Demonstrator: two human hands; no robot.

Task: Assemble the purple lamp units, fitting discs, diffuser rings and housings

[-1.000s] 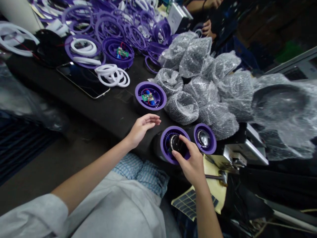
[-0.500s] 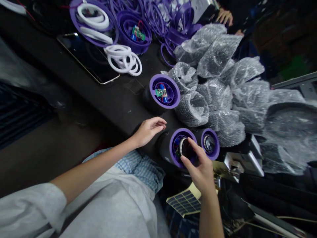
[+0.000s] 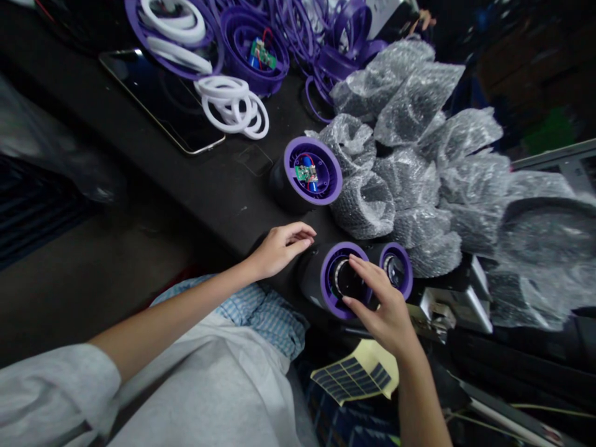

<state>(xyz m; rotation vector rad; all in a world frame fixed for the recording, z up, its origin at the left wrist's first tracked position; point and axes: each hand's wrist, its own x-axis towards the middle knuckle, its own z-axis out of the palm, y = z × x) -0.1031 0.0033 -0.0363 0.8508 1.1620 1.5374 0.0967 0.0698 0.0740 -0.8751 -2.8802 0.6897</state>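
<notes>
My right hand (image 3: 382,304) has its thumb and fingertips at the edge of a round black disc (image 3: 350,280) with a pale, beaded rim. The disc sits inside the purple-rimmed mouth of a black cylinder (image 3: 311,279), and the fingers hide part of it. Just left of that cylinder, my left hand (image 3: 283,248) is held with its fingers stretched out and nothing in it. Beyond the left hand stands another black cylinder with a purple rim (image 3: 336,180), a green circuit board (image 3: 306,173) showing inside. A smaller purple-rimmed cylinder (image 3: 406,273) with a glassy round piece is behind the right fingers.
Bubble-wrapped pieces (image 3: 410,174) crowd the right side. White rings (image 3: 233,102), a dark tablet-like device (image 3: 162,102) and purple rings (image 3: 351,31) lie farther back. A metal bracket (image 3: 459,304) and a yellow label sheet (image 3: 356,375) are at lower right. Another person's hand (image 3: 423,20) shows at the top.
The black disc has gone from tilted to lying flatter inside the cylinder's mouth, and my right fingers have spread slightly over it. My left hand has barely moved.
</notes>
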